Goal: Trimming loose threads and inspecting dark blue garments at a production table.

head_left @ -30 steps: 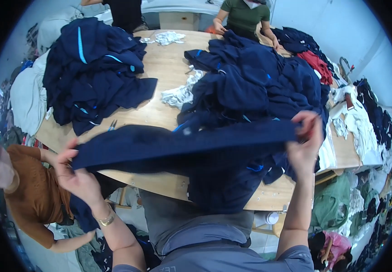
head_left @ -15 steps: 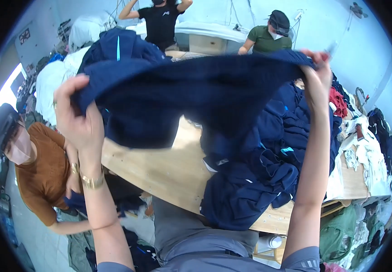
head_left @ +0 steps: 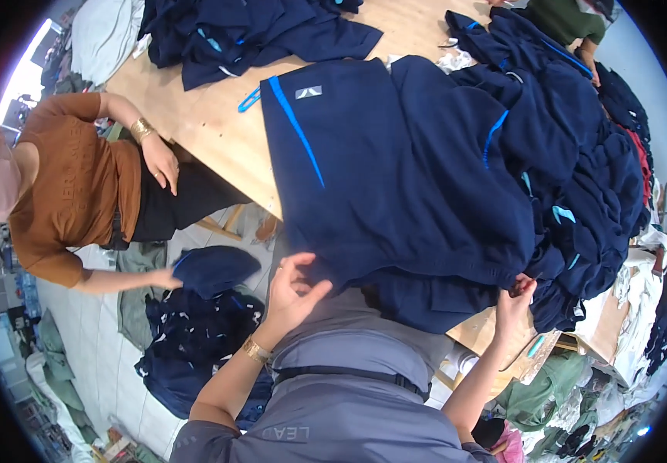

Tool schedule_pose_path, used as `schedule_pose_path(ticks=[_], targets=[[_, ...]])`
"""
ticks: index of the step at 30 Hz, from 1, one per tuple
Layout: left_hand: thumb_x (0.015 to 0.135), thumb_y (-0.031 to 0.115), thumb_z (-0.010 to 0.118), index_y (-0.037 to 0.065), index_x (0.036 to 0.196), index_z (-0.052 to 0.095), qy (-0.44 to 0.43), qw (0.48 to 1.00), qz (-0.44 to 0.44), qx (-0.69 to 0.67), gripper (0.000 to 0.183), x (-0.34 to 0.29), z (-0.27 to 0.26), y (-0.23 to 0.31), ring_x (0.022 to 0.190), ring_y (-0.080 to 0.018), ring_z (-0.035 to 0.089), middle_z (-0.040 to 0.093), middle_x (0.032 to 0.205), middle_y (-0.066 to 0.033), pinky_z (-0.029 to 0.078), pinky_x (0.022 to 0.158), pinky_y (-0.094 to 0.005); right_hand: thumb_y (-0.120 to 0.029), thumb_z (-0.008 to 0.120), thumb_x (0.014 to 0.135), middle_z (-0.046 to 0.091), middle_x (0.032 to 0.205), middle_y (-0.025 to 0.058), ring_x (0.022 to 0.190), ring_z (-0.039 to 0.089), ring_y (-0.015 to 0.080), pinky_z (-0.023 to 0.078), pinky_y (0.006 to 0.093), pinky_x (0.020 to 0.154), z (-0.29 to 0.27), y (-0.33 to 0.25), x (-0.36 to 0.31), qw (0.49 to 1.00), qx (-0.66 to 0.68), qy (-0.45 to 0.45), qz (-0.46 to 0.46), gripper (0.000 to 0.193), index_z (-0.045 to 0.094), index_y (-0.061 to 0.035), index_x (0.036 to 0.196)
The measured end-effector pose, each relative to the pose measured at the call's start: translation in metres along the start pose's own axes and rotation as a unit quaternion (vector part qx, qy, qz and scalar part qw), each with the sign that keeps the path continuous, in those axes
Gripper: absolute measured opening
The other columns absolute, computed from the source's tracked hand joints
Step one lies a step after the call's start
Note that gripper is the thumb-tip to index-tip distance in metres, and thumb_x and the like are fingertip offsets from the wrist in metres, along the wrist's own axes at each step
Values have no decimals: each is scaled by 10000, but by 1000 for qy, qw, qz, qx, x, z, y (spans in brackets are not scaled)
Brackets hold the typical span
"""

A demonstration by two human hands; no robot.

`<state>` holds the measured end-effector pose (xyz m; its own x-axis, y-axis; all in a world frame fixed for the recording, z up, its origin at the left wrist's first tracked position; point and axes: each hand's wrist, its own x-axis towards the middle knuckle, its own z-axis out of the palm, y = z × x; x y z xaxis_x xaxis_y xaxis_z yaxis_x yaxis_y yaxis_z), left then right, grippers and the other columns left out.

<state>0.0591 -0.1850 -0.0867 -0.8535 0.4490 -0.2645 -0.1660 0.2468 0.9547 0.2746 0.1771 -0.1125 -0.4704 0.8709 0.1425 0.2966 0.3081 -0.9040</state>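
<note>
While the navy garment [head_left: 395,177] lies spread over the near part of the wooden table [head_left: 210,123], its lower edge hangs past the rim toward the person's lap. Left hand [head_left: 291,295] – fingers loosely parted and curled, thumb apart from them, nothing gripped; it's right at the garment's lower left corner, contact can't be told. Right hand [head_left: 514,299] – thumb and fingers pinched together on the lower right edge of the same garment. Bright blue strip [head_left: 295,127] runs down the garment's upper left, small pale patch [head_left: 309,92] beside it, blue loop [head_left: 249,100] at the corner. Navy clothing pile [head_left: 580,162] sits against its right side; another navy pile [head_left: 264,38] is farther off on the table, upper left. At left, a co-worker in a brown top [head_left: 79,170] has one hand at a blurred navy cloth [head_left: 217,270] above a dark heap [head_left: 194,347] on the floor.
</note>
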Motion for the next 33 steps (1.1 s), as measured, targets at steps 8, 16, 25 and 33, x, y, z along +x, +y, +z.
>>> schedule_pose_path(ticks=[8,16,25,33], targets=[[877,212,594,44,1149,410,124,955,-175,-203,369,29,-19,-6,864,-137,574,522,1052,-91,506,693,-287,91,551,743,403,790,19,666,388,97,358,198,625,-30,-80,5,982,-158,45,-92,243,390,-43,866],[852,269,612,3,1175,376,246,967,-55,-25,480,72,-3,-35,908,-196,515,528,989,-126,433,800,-325,43,609,778,450,740,19,665,366,100,318,220,634,90,-153,-16,986,26,-75,-145,251,380,-56,802],[796,233,636,83,898,575,233,912,150,303,192,116,-12,22,886,-259,507,556,888,-99,386,785,-380,36,588,771,485,704,89,574,430,161,389,264,550,146,-160,-44,964,11,-227,-134,238,363,-35,804],[772,393,649,-10,933,526,287,805,50,516,451,138,0,22,918,-324,538,579,891,-198,414,779,-423,-29,598,789,510,654,113,543,520,230,421,306,528,158,-114,-53,973,-29,-219,-71,212,386,-32,787]])
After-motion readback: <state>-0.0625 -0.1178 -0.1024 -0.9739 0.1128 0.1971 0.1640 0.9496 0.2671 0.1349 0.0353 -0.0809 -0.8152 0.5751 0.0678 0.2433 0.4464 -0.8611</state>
